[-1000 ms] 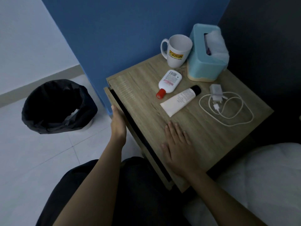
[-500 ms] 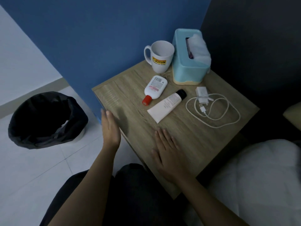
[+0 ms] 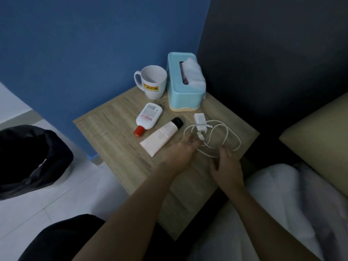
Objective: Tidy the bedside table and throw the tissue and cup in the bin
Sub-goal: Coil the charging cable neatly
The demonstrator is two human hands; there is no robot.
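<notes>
On the wooden bedside table (image 3: 116, 132), a white mug (image 3: 150, 85) with a yellow label stands at the back beside a light blue tissue box (image 3: 180, 98) with a white tissue (image 3: 194, 74) sticking out. A white charger with its coiled cable (image 3: 231, 136) lies at the right. My left hand (image 3: 180, 150) reaches over the table, its fingertips spread at the cable's plug end. My right hand (image 3: 227, 166) has its fingers curled over the cable's near loop; I cannot tell whether they grip it. The black-lined bin (image 3: 32, 159) stands on the floor at the left.
A white bottle with a red cap (image 3: 149, 116) and a pale tube with a black cap (image 3: 162, 136) lie mid-table, just left of my left hand. A blue wall is behind, a dark headboard (image 3: 273, 63) and white bedding (image 3: 291, 200) at the right.
The drawer that stood open under my left hand is shut. Both hands have moved right and forward from the table's front edge to the charger cable.
</notes>
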